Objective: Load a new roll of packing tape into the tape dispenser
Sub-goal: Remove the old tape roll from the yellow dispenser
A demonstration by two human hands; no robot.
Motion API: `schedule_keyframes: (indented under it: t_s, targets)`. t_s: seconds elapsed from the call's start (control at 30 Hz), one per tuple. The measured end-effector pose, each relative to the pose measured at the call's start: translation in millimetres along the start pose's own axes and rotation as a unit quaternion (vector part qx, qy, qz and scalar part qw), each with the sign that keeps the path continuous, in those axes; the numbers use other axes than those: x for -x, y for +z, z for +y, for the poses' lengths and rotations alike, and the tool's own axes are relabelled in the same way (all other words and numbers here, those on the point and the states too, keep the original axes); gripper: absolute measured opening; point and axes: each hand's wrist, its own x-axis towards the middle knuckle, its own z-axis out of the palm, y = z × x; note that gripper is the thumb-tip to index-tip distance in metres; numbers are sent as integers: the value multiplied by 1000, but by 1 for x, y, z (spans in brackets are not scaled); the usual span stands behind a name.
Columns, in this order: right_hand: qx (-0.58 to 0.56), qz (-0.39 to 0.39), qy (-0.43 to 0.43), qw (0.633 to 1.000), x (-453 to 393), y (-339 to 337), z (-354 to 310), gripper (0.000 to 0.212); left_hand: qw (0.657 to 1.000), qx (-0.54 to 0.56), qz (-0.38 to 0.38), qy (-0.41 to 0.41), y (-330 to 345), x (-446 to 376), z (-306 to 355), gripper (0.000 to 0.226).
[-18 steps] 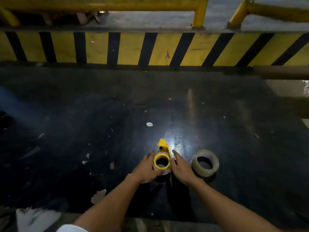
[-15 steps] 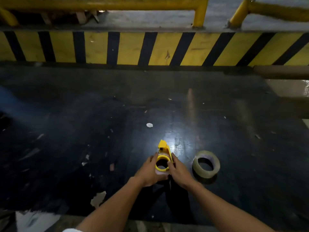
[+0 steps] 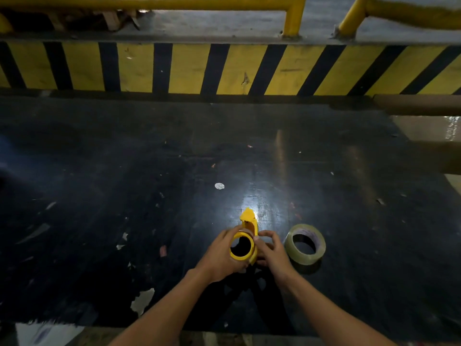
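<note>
A yellow tape dispenser [image 3: 248, 218] is held just above the dark floor, its round hub ring [image 3: 241, 247] facing me and its pointed nose aimed away. My left hand [image 3: 222, 255] wraps the ring from the left. My right hand [image 3: 270, 253] grips the dispenser's right side, fingers curled at its top edge. A roll of clear packing tape [image 3: 305, 243] stands tilted on the floor just right of my right hand, untouched.
The glossy black floor [image 3: 149, 171] carries paper scraps and a white spot [image 3: 219, 186]. A yellow-and-black striped kerb [image 3: 224, 68] with yellow rails [image 3: 291, 18] runs across the far side. A brown cardboard tube [image 3: 419, 104] lies at the right.
Both hands have shifted on the dispenser: the yellow ring now sits more to the left and faces me fully, and my right fingers have curled over its upper right edge. The tape roll has not moved.
</note>
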Motion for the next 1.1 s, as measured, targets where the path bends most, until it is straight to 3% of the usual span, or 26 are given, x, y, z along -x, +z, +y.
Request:
schedule_keyframes:
  t_s: [0.2,0.37,0.7,0.83,1.1]
  targets:
    - [-65,-16,2,998,4,-16,-6,41,999,-7,4,40,-16,3,20,82]
    - [-87,-34,-16,996,16,-21,-14,42,998,-1,24,50,-10,2,22,93]
    - [-75,-17,-29,997,23,-27,-13,46,996,39,43,63,-13,13,28,74]
    - [-90,27,-12,995,22,-33,-6,46,991,93,95,27,-21,17,21,75]
    - [-91,50,-10,995,22,-29,-6,46,987,-38,86,-134,-30,20,-5,90]
